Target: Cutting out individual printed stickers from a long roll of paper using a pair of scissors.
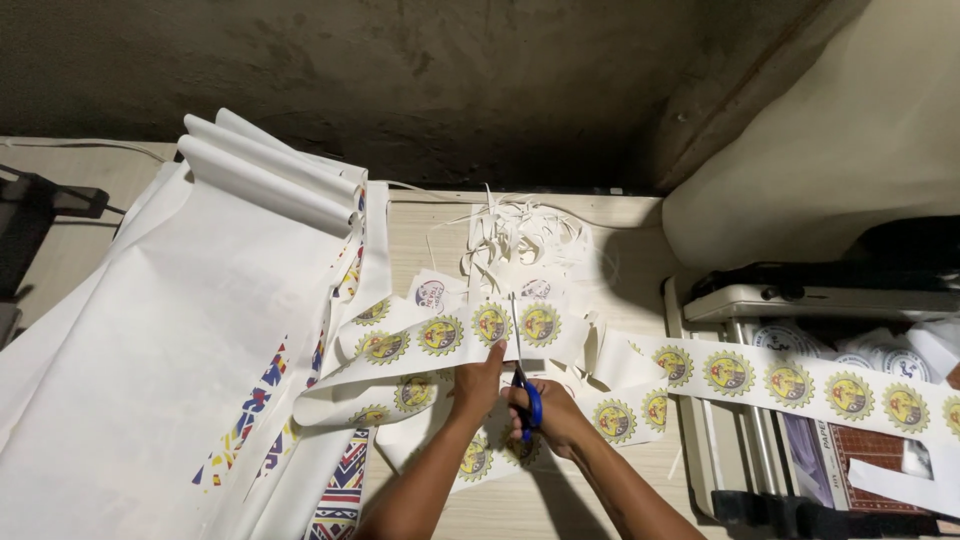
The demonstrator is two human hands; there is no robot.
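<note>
My right hand (552,415) grips blue-handled scissors (523,385) whose blades point away from me into a white paper strip (470,335) printed with round yellow gear-edged emblems. The blades sit between two emblems on the strip. My left hand (478,380) pinches the strip's near edge just left of the blades. The same strip runs on to the right (800,385), draped over a machine. More printed strips lie under both hands.
Large white printed sheets (170,340) are rolled and piled at the left. A tangle of thin paper trimmings (520,240) lies at the back of the wooden table (630,290). A grey laminator-like machine (800,300) stands at the right. Behind is a dark wall.
</note>
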